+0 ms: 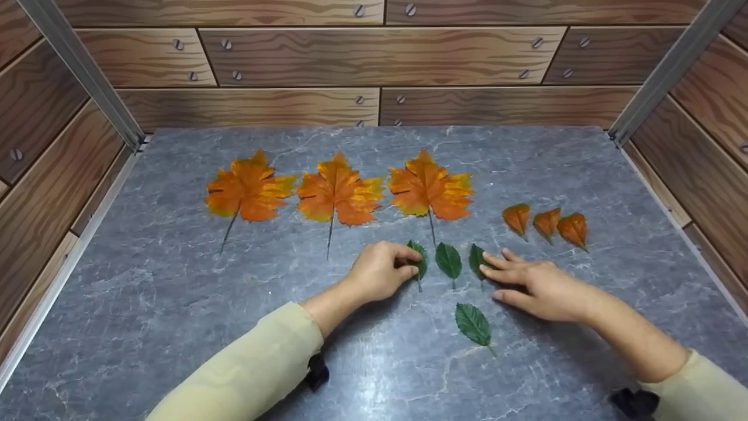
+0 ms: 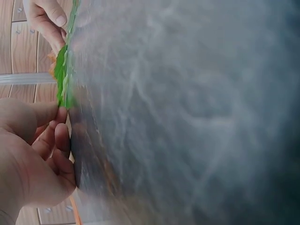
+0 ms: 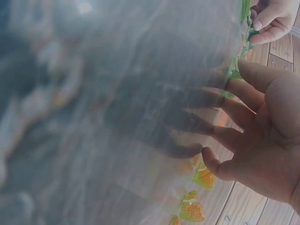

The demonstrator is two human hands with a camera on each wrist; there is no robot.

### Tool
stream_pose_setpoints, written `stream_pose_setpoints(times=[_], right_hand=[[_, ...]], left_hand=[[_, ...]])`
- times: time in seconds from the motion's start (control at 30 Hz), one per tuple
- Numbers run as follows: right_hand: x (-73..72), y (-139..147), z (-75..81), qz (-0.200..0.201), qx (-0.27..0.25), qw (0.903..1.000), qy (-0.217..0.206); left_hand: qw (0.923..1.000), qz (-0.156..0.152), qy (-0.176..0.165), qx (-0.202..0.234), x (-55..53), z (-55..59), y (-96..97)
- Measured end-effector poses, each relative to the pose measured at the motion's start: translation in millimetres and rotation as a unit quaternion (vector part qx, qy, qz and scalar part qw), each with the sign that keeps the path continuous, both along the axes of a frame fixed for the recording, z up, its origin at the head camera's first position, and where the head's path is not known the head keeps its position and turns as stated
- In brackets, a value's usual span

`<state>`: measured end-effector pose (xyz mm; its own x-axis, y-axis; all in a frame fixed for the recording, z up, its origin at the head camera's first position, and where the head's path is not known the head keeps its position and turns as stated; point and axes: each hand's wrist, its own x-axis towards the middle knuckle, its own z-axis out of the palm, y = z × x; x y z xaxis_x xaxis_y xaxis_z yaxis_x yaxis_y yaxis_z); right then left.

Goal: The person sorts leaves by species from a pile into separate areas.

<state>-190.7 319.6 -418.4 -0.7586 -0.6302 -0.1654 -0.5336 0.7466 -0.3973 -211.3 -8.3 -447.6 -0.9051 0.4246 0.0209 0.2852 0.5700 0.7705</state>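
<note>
In the head view, my left hand (image 1: 383, 270) pinches the leftmost green leaf (image 1: 422, 260) of a short row, thumb and forefinger at its left side. In the left wrist view, the fingertips of that hand (image 2: 42, 150) meet at the edge of a green leaf (image 2: 62, 75). My right hand (image 1: 546, 287) lies with fingers extended, their tips touching the rightmost green leaf (image 1: 476, 260). The right wrist view shows the right hand (image 3: 267, 126) with fingers spread against the table. Between the hands lies a middle green leaf (image 1: 448, 261); nearer me is another green leaf (image 1: 473, 323), tilted.
Three orange maple-shaped leaves with dark stems, the left (image 1: 248, 190), middle (image 1: 338, 192) and right (image 1: 430, 188), form a row farther back. Three small orange leaves (image 1: 547, 223) lie beyond my right hand. Wood-patterned walls (image 1: 380, 55) enclose the grey marbled table (image 1: 175, 327).
</note>
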Motion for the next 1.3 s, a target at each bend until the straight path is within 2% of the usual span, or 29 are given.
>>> stream_pose_setpoints(times=[0.2,0.33,0.47,0.57,0.67,0.83,0.93,1.13,1.3], right_hand=[[-0.2,0,-1.3,0.000,-0.002,1.0000,0.002],[-0.2,0,-2.1,0.000,-0.001,1.0000,0.003],[0.0,0,-1.4,-0.001,-0.003,1.0000,0.003],[-0.3,0,-0.5,-0.002,-0.004,1.0000,-0.001],[-0.8,0,-0.2,-0.003,-0.004,1.0000,-0.005],[-1.3,0,-1.4,-0.001,-0.005,1.0000,-0.004],[-1.3,1,-2.4,-0.001,-0.008,1.0000,-0.004],[-0.7,-1,-2.5,-0.004,-0.006,1.0000,-0.005],[-0.3,0,-1.0,-0.004,-0.007,0.9999,-0.010]], left_hand=[[1.0000,-0.003,-0.002,0.002,1.0,1.5,-2.2],[0.9994,0.021,0.004,0.026,6.1,4.2,-3.0],[0.9979,0.031,-0.007,0.057,20.2,9.0,2.3],[0.9971,0.008,-0.027,0.071,34.1,13.1,9.9],[0.9971,-0.022,-0.026,0.067,46.2,15.1,18.7],[0.9968,-0.058,-0.025,0.049,58.5,14.2,33.3],[0.9975,-0.065,-0.018,0.022,61.9,11.9,42.8],[0.9974,-0.042,0.020,-0.055,65.3,5.0,58.6],[0.9941,-0.025,0.041,-0.097,64.8,1.8,65.6]])
